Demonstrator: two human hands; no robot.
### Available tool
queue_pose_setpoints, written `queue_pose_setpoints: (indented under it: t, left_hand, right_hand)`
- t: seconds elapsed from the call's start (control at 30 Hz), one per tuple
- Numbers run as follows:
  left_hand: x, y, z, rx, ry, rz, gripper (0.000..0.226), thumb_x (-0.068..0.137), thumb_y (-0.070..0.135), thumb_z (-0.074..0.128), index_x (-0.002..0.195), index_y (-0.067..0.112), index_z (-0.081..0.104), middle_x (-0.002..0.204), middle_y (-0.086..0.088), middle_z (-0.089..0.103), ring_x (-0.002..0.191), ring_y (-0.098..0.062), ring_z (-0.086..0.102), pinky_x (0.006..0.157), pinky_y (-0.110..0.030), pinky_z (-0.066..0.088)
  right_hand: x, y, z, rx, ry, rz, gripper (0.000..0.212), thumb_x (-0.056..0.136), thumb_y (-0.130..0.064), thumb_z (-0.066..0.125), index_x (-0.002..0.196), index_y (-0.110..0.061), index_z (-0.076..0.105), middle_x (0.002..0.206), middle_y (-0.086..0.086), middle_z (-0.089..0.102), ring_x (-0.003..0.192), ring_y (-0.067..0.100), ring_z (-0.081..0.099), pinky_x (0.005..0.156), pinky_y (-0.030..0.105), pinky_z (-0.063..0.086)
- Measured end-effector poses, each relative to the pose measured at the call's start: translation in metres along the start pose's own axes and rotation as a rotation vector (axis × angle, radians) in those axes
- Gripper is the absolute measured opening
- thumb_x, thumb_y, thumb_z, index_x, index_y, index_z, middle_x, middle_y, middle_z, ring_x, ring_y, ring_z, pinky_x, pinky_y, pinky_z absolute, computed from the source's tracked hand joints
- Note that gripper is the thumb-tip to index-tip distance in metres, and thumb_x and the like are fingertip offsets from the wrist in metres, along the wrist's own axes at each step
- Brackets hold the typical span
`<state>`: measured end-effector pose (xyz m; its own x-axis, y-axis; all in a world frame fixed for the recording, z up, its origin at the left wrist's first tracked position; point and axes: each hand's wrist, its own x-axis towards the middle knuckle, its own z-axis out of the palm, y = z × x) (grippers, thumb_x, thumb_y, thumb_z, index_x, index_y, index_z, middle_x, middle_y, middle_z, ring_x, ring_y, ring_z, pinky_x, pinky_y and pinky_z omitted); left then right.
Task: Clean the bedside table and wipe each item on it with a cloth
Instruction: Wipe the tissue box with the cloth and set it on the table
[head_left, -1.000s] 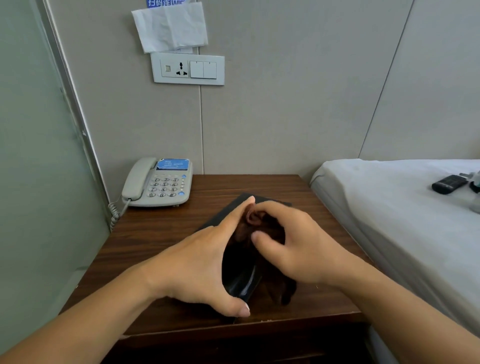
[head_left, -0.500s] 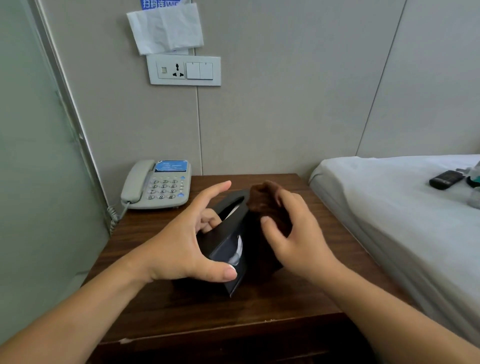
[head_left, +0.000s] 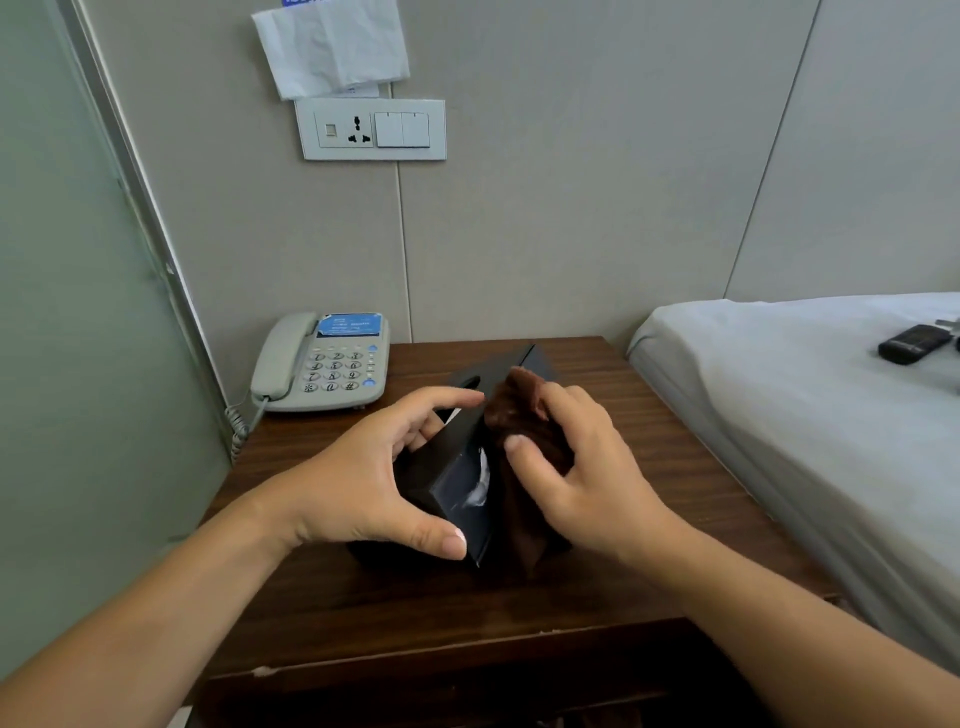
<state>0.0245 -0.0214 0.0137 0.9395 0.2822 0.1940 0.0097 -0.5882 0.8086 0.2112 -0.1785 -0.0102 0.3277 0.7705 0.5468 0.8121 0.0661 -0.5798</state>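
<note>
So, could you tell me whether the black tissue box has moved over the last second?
Yes. The black tissue box was flat on the dark wooden bedside table; now it is tipped onto its edge.

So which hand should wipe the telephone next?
Probably the right hand: it grips the brown cloth. The left hand holds the tilted black tissue box, though it is nearer the grey corded telephone.
</note>
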Motion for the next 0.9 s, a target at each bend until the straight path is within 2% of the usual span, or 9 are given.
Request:
queue_pose_setpoints:
  t: [0.07, 0.13, 0.23, 0.33, 0.43, 0.53, 0.7, 0.83, 0.9]
  left_hand:
    - [0.0, -0.002, 0.0, -0.021, 0.041, -0.002, 0.113, 0.056, 0.025, 0.104, 0.148, 0.048, 0.042, 0.121, 0.005, 0.063, 0.116, -0.022, 0.063, 0.104, -0.031, 0.052]
    - [0.0, -0.003, 0.001, -0.04, 0.064, 0.009, 0.115, 0.056, 0.023, 0.103, 0.15, 0.045, 0.04, 0.118, 0.004, 0.065, 0.111, -0.022, 0.065, 0.1, -0.028, 0.052]
    - [0.0, -0.004, 0.002, -0.097, 0.082, 0.024, 0.117, 0.054, 0.026, 0.102, 0.151, 0.042, 0.038, 0.116, -0.004, 0.067, 0.106, -0.022, 0.067, 0.094, -0.028, 0.053]
    - [0.0, -0.006, 0.002, -0.094, 0.081, 0.025, 0.116, 0.055, 0.024, 0.102, 0.152, 0.039, 0.039, 0.116, -0.006, 0.067, 0.107, -0.021, 0.067, 0.095, -0.028, 0.053]
    - [0.0, -0.01, 0.0, -0.054, 0.089, 0.014, 0.111, 0.056, 0.027, 0.102, 0.149, 0.042, 0.044, 0.12, -0.003, 0.066, 0.113, -0.024, 0.066, 0.1, -0.028, 0.052]
    - [-0.001, -0.012, 0.0, -0.067, 0.105, 0.006, 0.111, 0.054, 0.031, 0.101, 0.149, 0.042, 0.046, 0.12, 0.001, 0.066, 0.115, -0.024, 0.065, 0.1, -0.029, 0.053]
    - [-0.001, -0.014, -0.002, -0.112, 0.126, 0.007, 0.117, 0.053, 0.021, 0.101, 0.153, 0.033, 0.041, 0.121, -0.009, 0.067, 0.116, -0.026, 0.067, 0.099, -0.028, 0.053]
    - [0.0, -0.012, 0.001, -0.062, 0.089, 0.005, 0.114, 0.056, 0.026, 0.102, 0.152, 0.037, 0.042, 0.125, -0.005, 0.066, 0.12, -0.027, 0.064, 0.104, -0.032, 0.051]
    - [-0.001, -0.011, 0.002, -0.047, 0.092, 0.008, 0.113, 0.057, 0.028, 0.102, 0.152, 0.04, 0.042, 0.124, -0.003, 0.066, 0.12, -0.027, 0.063, 0.104, -0.033, 0.051]
  right_hand:
    - [-0.009, -0.008, 0.01, -0.047, -0.016, -0.025, 0.043, 0.094, -0.049, 0.052, 0.136, -0.044, 0.044, 0.123, -0.015, 0.045, 0.115, 0.013, 0.042, 0.094, 0.026, 0.041]
    - [-0.022, -0.02, 0.02, -0.041, 0.015, -0.055, 0.046, 0.096, -0.048, 0.048, 0.141, -0.039, 0.044, 0.134, -0.013, 0.039, 0.122, 0.014, 0.038, 0.098, 0.026, 0.04]
    - [-0.039, -0.027, 0.027, -0.065, 0.048, -0.155, 0.038, 0.098, -0.036, 0.051, 0.137, -0.036, 0.048, 0.132, -0.01, 0.042, 0.117, 0.018, 0.043, 0.094, 0.035, 0.047]
    - [-0.034, -0.019, 0.019, -0.036, 0.001, -0.213, 0.038, 0.096, -0.029, 0.057, 0.134, -0.034, 0.054, 0.127, -0.008, 0.048, 0.114, 0.017, 0.051, 0.093, 0.036, 0.049]
    - [-0.014, -0.003, 0.01, -0.002, 0.046, -0.137, 0.041, 0.097, -0.029, 0.059, 0.138, -0.032, 0.058, 0.121, -0.009, 0.054, 0.115, 0.009, 0.055, 0.096, 0.035, 0.05]
    - [-0.006, 0.0, 0.008, 0.049, 0.058, -0.014, 0.048, 0.098, -0.031, 0.061, 0.144, -0.04, 0.049, 0.121, -0.01, 0.054, 0.116, 0.004, 0.053, 0.096, 0.027, 0.05]
    - [-0.036, -0.024, 0.025, -0.055, 0.072, -0.232, 0.029, 0.094, -0.022, 0.06, 0.121, -0.032, 0.063, 0.128, -0.012, 0.05, 0.119, 0.015, 0.049, 0.096, 0.037, 0.046]
    - [-0.043, -0.019, 0.022, 0.042, 0.044, -0.215, 0.027, 0.093, -0.024, 0.062, 0.119, -0.029, 0.065, 0.123, -0.01, 0.052, 0.116, 0.018, 0.053, 0.092, 0.036, 0.049]
    - [-0.042, -0.019, 0.02, 0.093, 0.046, -0.204, 0.023, 0.096, -0.033, 0.059, 0.117, -0.029, 0.066, 0.12, -0.011, 0.053, 0.116, 0.019, 0.054, 0.091, 0.036, 0.049]
